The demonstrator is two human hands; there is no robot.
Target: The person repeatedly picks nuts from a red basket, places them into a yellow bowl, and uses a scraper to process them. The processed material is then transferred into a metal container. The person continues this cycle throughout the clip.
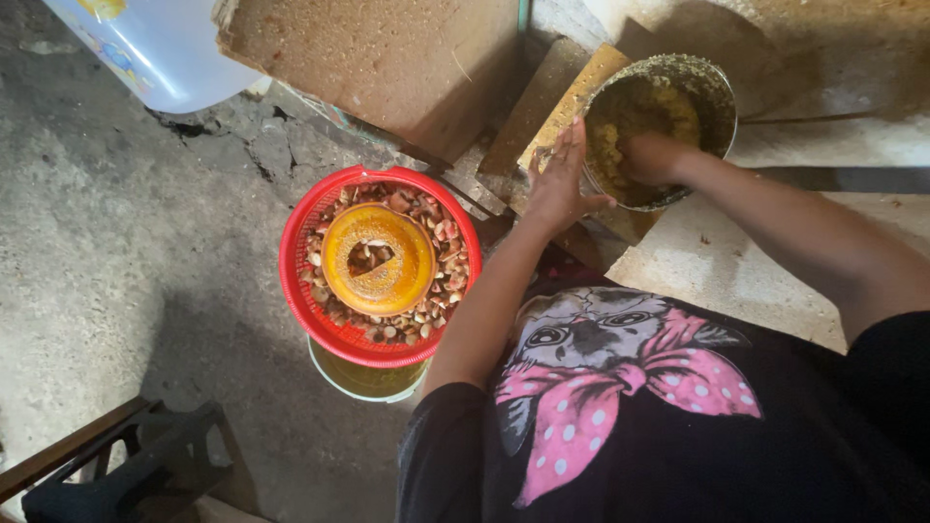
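A round metal pot (714,85) tilts toward me at the top right, its inside smeared with yellow mash (654,111). My right hand (647,159) is sunk in the mash, fingers buried, so its grip is hidden. My left hand (559,180) presses flat against the pot's outer rim, fingers spread. A red plastic basket (300,254) full of brown nut shells sits to the left, with an orange bowl (380,260) resting on the shells.
The red basket stands on a yellowish bucket (360,381). Wooden boards (407,58) lean behind it. A pale plastic container (160,48) is at the top left. Dark wooden furniture (116,465) occupies the bottom left on a concrete floor (107,242).
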